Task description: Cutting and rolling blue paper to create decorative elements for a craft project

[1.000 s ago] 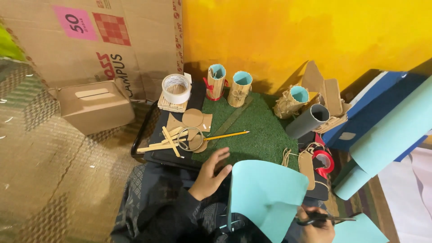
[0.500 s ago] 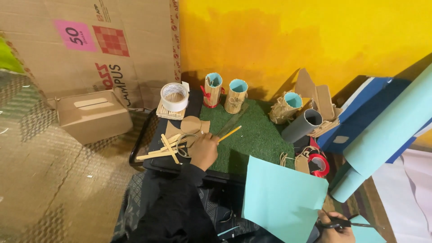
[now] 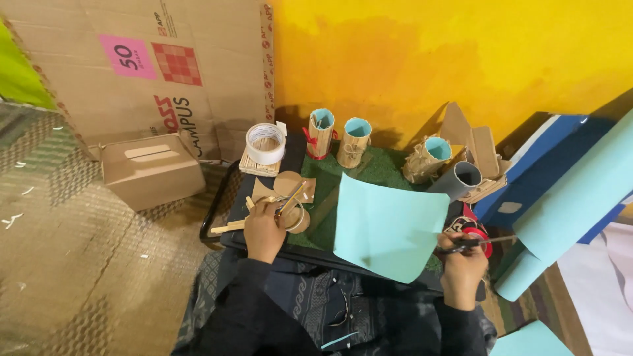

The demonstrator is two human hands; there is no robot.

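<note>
Our left hand (image 3: 264, 231) rests closed on the wooden sticks (image 3: 227, 227) and pencil (image 3: 290, 199) by the cardboard roll (image 3: 295, 216) on the counter (image 3: 221, 198). Our right hand (image 3: 463, 264), grip clamped on scissors (image 3: 465, 246), has the light-blue paper sheet (image 3: 389, 227) just left of it.

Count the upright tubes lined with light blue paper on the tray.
3: one with a red tie, one beside it, and one tilted at the right; others may be hidden.
</note>
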